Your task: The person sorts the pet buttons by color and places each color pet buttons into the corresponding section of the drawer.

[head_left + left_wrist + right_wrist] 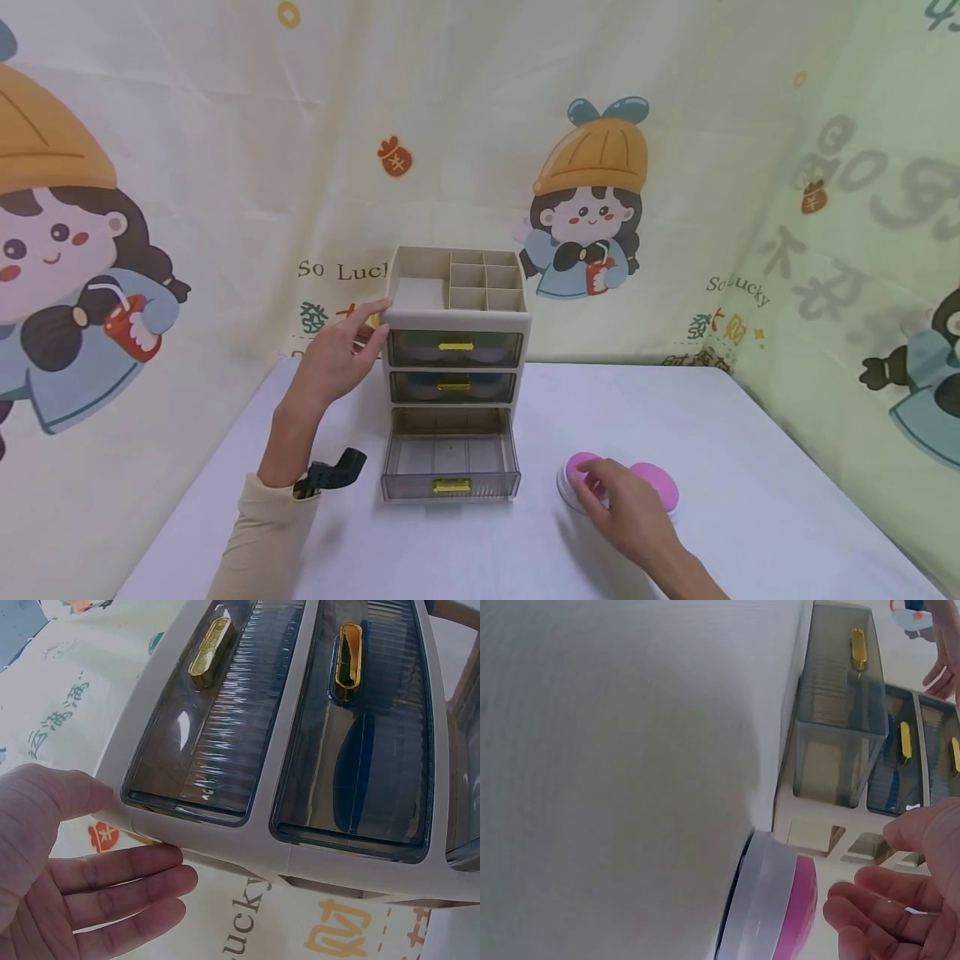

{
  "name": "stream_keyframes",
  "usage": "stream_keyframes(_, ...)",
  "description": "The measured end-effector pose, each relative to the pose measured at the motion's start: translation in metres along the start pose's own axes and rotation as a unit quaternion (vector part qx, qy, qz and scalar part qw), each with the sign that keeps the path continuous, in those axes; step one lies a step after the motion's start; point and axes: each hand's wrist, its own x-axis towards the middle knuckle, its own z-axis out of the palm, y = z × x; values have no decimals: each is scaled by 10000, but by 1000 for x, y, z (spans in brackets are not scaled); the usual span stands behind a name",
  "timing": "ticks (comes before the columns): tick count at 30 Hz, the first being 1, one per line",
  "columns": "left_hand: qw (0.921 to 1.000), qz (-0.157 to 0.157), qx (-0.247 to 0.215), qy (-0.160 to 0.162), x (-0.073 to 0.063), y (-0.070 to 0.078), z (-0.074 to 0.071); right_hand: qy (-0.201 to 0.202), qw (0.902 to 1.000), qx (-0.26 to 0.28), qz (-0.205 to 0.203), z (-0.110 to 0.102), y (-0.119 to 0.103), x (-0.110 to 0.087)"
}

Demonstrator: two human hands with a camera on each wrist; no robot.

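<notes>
A beige desktop drawer organizer (pixel 455 318) stands upright on the table, with smoky clear drawers and gold handles. Its bottom drawer (pixel 487 485) is pulled out and looks bare inside; the two drawers above are closed. My left hand (pixel 337 358) touches the organizer's upper left side with fingertips and thumb, the fingers mostly straight. To the right, my right hand (pixel 630 508) hovers close over a round white container with a pink lid (pixel 581 459). Its fingers are loosely bent with nothing between them, and the right wrist view shows a small gap to the pink lid (pixel 799 907).
A second pink-lidded round container (pixel 662 483) sits just right of the first, partly behind my right hand. Open compartments (pixel 420 287) top the organizer. The white table (pixel 480 550) ends at a printed cloth backdrop (pixel 457 100). A black strap mount (pixel 337 471) is on my left wrist.
</notes>
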Motion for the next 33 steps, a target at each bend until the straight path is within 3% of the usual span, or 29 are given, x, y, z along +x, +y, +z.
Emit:
stream_keyframes(8, 10000, -11, -30, -18, -1, -1, 1, -14, 9989, -446, 153, 0, 5, 0)
stream_keyframes(25, 10000, -32, -58, -70, -1, -1, 2, -161, 9967, 612, 514, 4, 23, -1)
stream_keyframes(33, 10000, -48, -42, -45, -1, 0, 1, -776, 9847, 980, 1211, 3, 30, 2)
